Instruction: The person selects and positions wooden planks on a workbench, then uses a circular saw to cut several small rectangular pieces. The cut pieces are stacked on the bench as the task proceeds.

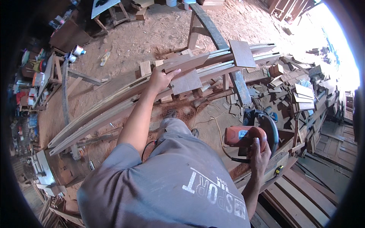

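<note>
My left hand [161, 79] grips a brown wooden piece [188, 60] lying across long grooved timber rails [99, 110], which slope from the lower left to the upper right. A flat square board [186, 82] sits under it, and another flat board [242, 53] lies across the rails farther right. My right hand [259, 154] holds an orange power saw [240, 135] with a large round guard by its handle, low at the right, with a cord running from it. A yellow tape measure [280, 169] lies on a timber beside that hand.
A dark trestle beam [213, 28] runs beneath the rails. Offcuts [273, 81] are heaped at the right, with planks [296, 193] below. A wooden frame [66, 91], cluttered shelves and a yellow flip-flop [105, 58] are at the left on the sawdust-covered floor.
</note>
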{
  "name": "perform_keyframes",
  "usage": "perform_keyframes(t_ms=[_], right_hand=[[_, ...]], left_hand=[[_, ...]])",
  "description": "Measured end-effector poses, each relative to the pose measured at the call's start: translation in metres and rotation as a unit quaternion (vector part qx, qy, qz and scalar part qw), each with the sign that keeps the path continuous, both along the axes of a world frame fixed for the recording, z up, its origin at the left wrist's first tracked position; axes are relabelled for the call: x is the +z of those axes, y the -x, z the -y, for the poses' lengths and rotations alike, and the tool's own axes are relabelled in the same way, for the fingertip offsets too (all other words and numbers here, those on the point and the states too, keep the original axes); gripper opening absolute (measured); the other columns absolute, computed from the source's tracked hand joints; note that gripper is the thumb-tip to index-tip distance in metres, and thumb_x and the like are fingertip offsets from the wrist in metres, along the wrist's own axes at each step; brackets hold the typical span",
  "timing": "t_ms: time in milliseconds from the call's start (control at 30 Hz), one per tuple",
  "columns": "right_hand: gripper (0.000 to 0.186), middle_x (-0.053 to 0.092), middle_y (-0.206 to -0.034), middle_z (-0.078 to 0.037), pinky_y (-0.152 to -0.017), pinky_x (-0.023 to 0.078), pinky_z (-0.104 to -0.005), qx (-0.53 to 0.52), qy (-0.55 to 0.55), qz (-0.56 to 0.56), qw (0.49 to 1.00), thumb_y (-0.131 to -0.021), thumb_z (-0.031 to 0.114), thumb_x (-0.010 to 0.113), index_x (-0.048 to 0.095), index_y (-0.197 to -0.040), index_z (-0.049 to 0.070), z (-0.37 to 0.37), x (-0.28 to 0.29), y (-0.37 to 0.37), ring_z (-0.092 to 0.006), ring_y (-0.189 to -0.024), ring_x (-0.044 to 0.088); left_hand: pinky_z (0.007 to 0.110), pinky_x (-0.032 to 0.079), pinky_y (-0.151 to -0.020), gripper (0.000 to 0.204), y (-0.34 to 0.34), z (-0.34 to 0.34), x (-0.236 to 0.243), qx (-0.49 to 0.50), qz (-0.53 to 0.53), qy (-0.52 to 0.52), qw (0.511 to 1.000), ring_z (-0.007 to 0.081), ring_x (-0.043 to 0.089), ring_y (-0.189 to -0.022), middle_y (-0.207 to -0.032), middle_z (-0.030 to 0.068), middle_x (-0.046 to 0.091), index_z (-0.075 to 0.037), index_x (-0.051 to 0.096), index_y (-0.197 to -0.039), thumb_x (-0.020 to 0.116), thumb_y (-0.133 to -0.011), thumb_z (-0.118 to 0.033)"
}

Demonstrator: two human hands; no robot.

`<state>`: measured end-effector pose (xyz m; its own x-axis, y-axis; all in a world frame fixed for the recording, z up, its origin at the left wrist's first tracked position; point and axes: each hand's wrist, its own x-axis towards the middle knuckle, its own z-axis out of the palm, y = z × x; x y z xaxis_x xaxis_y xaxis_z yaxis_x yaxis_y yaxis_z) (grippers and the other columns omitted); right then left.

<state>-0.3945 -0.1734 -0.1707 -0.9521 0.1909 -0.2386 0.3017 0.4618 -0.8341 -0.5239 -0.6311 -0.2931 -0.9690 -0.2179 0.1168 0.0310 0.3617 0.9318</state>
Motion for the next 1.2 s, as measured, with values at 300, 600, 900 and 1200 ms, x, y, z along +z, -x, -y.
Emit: perform_keyframes(t_ms=[300,600,900,1200], right_hand=[[0.046,0.065,-0.082,-0.001,-0.054,0.042,-0.0210,0.036,0.078,-0.071,0.994,-0.103,0.039,0.068,0.065,-0.124,-0.002,0.108,0.081,0.014,-0.0067,-0.065,0.059],[0.055,0.064,-0.082,-0.001,-0.056,0.042,-0.0201,0.109,0.053,-0.148,0.982,-0.100,0.048,0.071,0.066,-0.120,-0.003,0.202,0.092,0.038,-0.0061,-0.064,0.058],[0.061,0.062,-0.078,0.000,-0.057,0.042,-0.0212,0.060,0.043,-0.143,0.987,-0.099,0.052,0.071,0.066,-0.124,-0.004,0.201,0.067,0.034,-0.0065,-0.065,0.057],[0.039,0.064,-0.088,0.002,-0.053,0.045,-0.0192,-0.130,0.184,-0.027,0.974,-0.103,0.023,0.071,0.067,-0.131,-0.003,0.159,0.015,0.013,-0.0023,-0.065,0.056]], left_hand=[[0.037,0.058,-0.093,0.035,-0.003,0.012,0.002,-0.037,-0.014,-0.003,0.999,0.0282,0.077,-0.105,-0.114,0.0202,0.078,-0.005,0.076,-0.122,0.083,-0.091,-0.021],[0.039,0.059,-0.089,0.040,-0.001,0.028,-0.006,-0.075,-0.021,-0.012,0.997,0.0310,0.077,-0.101,-0.110,0.0235,0.077,-0.008,0.076,-0.125,0.083,-0.090,-0.028],[0.040,0.059,-0.085,0.041,0.008,0.027,-0.004,-0.044,-0.058,-0.031,0.997,0.0340,0.076,-0.097,-0.106,0.0205,0.076,-0.007,0.070,-0.127,0.080,-0.094,-0.030],[0.041,0.054,-0.099,0.056,0.048,0.058,-0.044,-0.014,0.087,-0.081,0.993,0.0297,0.069,-0.114,-0.123,0.0220,0.067,-0.003,0.046,-0.134,0.081,-0.093,-0.018]])
